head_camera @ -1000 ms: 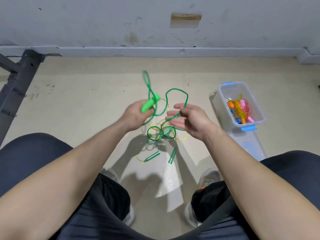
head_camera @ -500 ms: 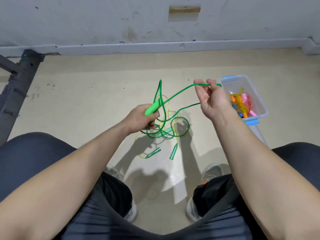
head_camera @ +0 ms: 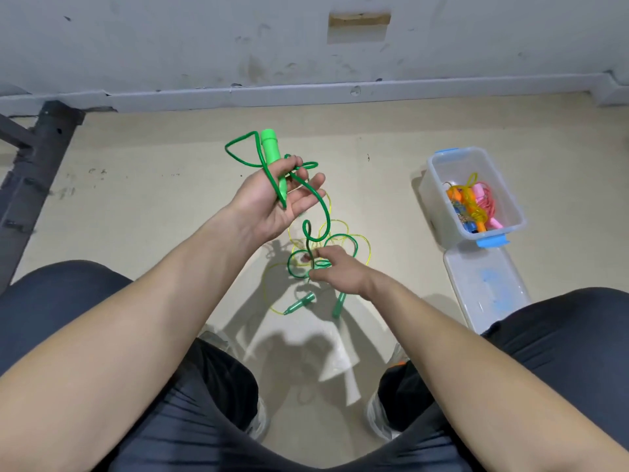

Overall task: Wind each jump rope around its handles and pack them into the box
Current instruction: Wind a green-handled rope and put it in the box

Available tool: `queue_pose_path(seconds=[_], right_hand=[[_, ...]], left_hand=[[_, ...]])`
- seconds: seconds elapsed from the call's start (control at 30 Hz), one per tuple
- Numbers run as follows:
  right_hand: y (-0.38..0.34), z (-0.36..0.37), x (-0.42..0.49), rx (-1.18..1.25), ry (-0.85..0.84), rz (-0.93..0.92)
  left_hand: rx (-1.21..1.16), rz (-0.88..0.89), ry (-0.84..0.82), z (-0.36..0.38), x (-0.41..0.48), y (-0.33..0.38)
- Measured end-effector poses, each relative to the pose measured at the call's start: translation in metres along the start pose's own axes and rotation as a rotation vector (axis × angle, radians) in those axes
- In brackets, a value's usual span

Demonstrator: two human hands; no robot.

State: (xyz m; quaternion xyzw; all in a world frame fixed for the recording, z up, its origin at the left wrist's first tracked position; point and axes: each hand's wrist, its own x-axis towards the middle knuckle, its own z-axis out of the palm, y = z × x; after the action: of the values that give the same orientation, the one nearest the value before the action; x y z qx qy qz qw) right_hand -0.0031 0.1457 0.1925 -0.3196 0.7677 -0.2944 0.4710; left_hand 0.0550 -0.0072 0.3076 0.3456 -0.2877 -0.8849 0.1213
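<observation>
My left hand [head_camera: 277, 199] is raised palm up and holds the bright green handle [head_camera: 270, 148] of a green jump rope [head_camera: 320, 202]. The handle points up and away, and a loop of cord sticks out to its left. From that hand the cord hangs down to a tangle on the floor. Low over the tangle, my right hand [head_camera: 338, 272] pinches the green cord. A thin yellow rope [head_camera: 343, 235] with two dark green handles [head_camera: 299, 304] lies under it. At the right stands the clear box [head_camera: 439, 185], holding orange, pink and yellow wound ropes [head_camera: 474, 206].
The box's clear lid [head_camera: 486, 294] lies flat on the floor just in front of the box, beside my right knee. A dark metal frame [head_camera: 37, 158] stands at the far left. A grey wall [head_camera: 306, 46] closes the floor at the back. My shoes sit below the tangle.
My right hand has let go of the raised cord near the box and come down to the tangle. My left hand has risen and turned palm up, tipping the handle upright.
</observation>
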Motion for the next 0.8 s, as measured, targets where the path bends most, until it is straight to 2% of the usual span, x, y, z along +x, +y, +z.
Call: queue_pose_path(seconds=[0.07, 0.23, 0.3, 0.37, 0.47, 0.53, 0.6, 0.7, 0.8], right_hand=[[0.006, 0.004, 0.004, -0.078, 0.035, -0.003], [0.052, -0.008, -0.002, -0.307, 0.044, 0.248], [0.064, -0.016, -0.004, -0.312, 0.077, 0.296], [0.061, -0.02, -0.001, -0.093, 0.171, 0.292], [0.024, -0.032, 0.0, 0.537, 0.287, 0.258], [-0.007, -0.048, -0.002, 0.782, 0.31, 0.18], [-0.037, -0.063, -0.007, 0.972, 0.281, 0.103], [-0.064, -0.081, -0.013, 1.203, 0.239, 0.011], [-0.075, -0.09, -0.015, 1.399, 0.239, -0.06]], left_hand=[[-0.027, 0.04, 0.034, -0.002, 0.002, 0.005], [-0.116, 0.129, 0.162, -0.018, 0.012, 0.032], [-0.102, 0.159, 0.207, -0.027, 0.015, 0.04], [0.024, 0.206, 0.254, -0.036, 0.018, 0.041], [0.451, 0.32, 0.344, -0.046, 0.025, 0.024], [0.692, 0.388, 0.284, -0.05, 0.025, 0.006], [0.875, 0.38, 0.125, -0.055, 0.023, -0.013], [0.931, 0.229, -0.049, -0.057, 0.017, -0.035], [0.823, 0.046, -0.13, -0.053, 0.009, -0.047]])
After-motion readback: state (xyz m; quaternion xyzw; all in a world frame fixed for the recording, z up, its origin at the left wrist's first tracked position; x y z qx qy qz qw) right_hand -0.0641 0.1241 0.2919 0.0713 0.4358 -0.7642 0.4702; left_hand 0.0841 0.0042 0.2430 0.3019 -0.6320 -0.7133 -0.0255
